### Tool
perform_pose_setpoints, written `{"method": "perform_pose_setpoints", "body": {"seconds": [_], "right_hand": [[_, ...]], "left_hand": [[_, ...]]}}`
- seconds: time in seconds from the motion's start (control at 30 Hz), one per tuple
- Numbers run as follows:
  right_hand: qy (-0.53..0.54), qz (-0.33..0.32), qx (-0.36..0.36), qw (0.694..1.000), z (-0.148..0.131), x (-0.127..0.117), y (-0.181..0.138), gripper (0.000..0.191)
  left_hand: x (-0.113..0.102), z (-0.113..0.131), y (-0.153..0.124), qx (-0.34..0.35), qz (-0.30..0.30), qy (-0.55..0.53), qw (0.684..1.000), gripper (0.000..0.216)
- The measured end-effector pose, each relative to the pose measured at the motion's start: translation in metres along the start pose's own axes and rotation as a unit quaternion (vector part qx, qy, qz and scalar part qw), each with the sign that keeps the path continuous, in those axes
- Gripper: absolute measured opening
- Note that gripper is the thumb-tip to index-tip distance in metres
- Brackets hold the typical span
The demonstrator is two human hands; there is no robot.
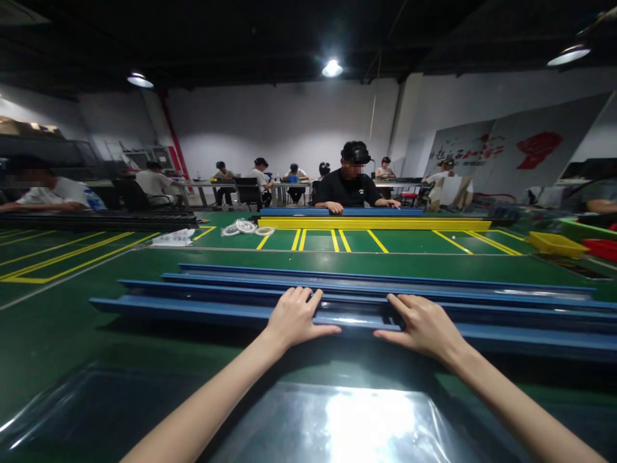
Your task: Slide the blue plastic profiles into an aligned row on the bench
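Several long blue rails (202, 283) lie side by side across the green table (58, 321) in front of me. My left hand (295, 318) rests on the nearest rail, fingers over its top edge and thumb stretched out to the right. My right hand (420, 323) rests on the same rail a little to the right, fingers laid over the rail and thumb pointing left. Both hands press on the rail with fingers together and lying flat. A sheet of clear glossy plastic film (337, 418) covers the table under my forearms.
Across the table a person in a black shirt (350, 188) works at blue and yellow rails (371, 223). Coiled white bands (243, 226) lie to the left of them. Yellow (556, 244) and red (602, 248) bins stand at the right. More people sit at tables behind.
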State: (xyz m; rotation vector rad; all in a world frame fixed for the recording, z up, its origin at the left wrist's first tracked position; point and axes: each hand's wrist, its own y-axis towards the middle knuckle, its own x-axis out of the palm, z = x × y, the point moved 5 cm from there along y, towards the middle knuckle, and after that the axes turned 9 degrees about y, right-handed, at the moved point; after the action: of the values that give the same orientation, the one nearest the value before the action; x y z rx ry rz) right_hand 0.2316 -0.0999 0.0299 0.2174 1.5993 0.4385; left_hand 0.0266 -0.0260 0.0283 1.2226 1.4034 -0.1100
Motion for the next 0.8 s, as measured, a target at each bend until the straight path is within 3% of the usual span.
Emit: {"method": "perform_pose_setpoints", "body": {"seconds": [0.27,0.8], "right_hand": [[0.009,-0.022,0.003,1.000,-0.007,0.033,-0.011,0.068],[-0.010,-0.045,0.000,0.999,-0.021,0.053,-0.007,0.072]], "left_hand": [[0.030,0.006,-0.023,-0.013,-0.013,-0.006,1.000,0.077],[0.045,-0.005,-0.034,-0.005,-0.078,-0.005,0.997,0.076]]}}
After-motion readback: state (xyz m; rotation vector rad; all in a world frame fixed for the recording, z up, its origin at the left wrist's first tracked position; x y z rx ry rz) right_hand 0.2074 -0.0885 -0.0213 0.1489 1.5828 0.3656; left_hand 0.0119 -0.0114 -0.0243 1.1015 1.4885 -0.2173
